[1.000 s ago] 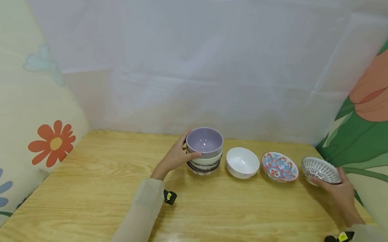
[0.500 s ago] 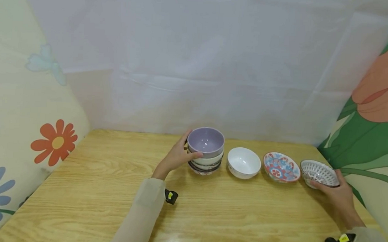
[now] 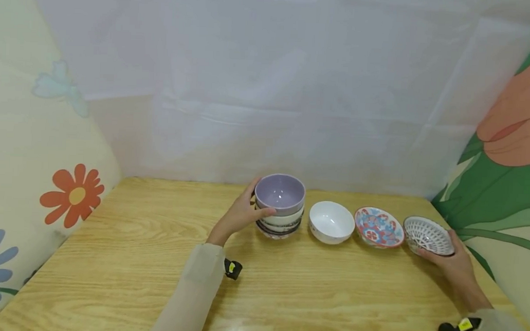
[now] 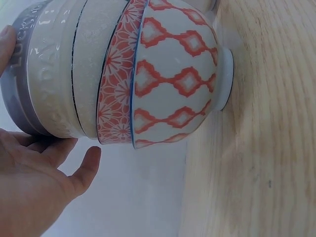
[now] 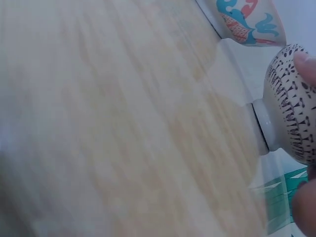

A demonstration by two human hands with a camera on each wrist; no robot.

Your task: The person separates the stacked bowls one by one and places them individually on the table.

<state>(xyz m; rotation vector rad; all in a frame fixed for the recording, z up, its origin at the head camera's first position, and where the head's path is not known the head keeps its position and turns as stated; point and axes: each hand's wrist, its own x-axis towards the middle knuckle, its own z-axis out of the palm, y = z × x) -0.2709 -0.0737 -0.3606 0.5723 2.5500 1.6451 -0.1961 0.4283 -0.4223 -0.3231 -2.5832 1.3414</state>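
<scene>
My left hand (image 3: 241, 214) holds the side of a bowl stack, its thumb at the rim of the purple bowl (image 3: 280, 195) on top. In the left wrist view, a cream bowl (image 4: 52, 69) sits beneath the purple one, and a red-and-white patterned bowl (image 4: 173, 74) forms the bottom. My right hand (image 3: 456, 264) grips a black-and-white patterned bowl (image 3: 428, 235) at its right side, thumb on the near wall. The right wrist view shows this bowl's foot close to the tabletop. Just left of it stands a red-and-blue patterned bowl (image 3: 378, 228), their rims almost meeting.
A white bowl (image 3: 331, 222) stands between the stack and the red-and-blue bowl. Everything rests toward the back of the wooden table (image 3: 313, 294). Behind hangs a white cloth (image 3: 267, 87), and a flower-printed panel (image 3: 509, 203) borders the right side.
My right hand has moved left with the black-and-white bowl. The red-and-blue bowl has shifted slightly left, closer to the white bowl. My left hand stays on the stack.
</scene>
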